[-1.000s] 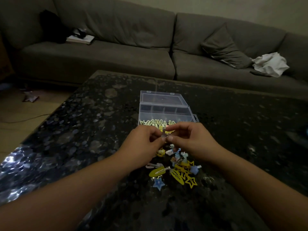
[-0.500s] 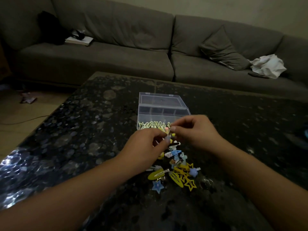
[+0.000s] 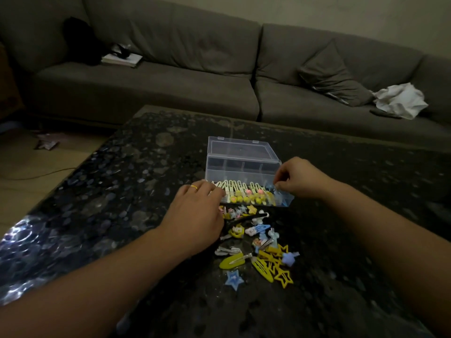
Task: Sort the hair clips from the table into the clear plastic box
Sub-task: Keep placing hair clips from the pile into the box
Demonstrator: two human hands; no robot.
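Single head-worn view, looking forward and down

The wide-angle camera sits above the person's forearms, close over the dark speckled glossy tabletop, facing the long grey fabric sofa beyond its far edge; the open clear plastic compartment box lies near frame centre, lines bending toward the edges.

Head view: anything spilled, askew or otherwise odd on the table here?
Nothing stands out. The loose clips lie heaped on the table just in front of the open box, as unsorted stock would. The right hand pinches something small over the box's right end; the left hand rests by the pile.
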